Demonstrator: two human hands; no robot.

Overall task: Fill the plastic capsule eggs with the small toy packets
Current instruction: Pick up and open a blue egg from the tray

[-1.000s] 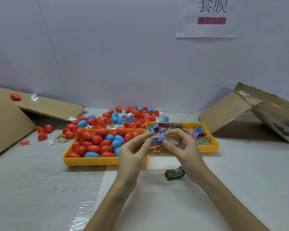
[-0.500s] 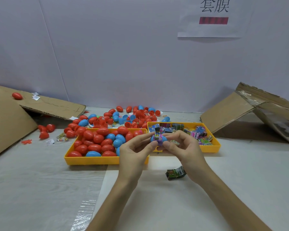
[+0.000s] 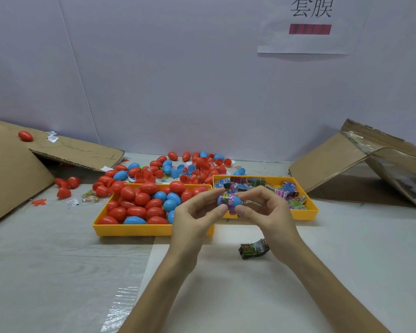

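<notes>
Pinching a blue capsule egg [image 3: 229, 201] between thumbs and fingertips, the left hand [image 3: 194, 215] and right hand [image 3: 264, 211] hold it above the near edges of two yellow trays [image 3: 151, 230]. A printed band [image 3: 228, 201] wraps the egg's middle. One packet [image 3: 253, 249] lies on the table below.

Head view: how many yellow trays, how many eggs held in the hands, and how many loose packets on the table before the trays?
yellow trays: 2 (left tray, right tray)
blue egg, pinched by left hand and right hand: 1
loose packet: 1
total: 4
</notes>
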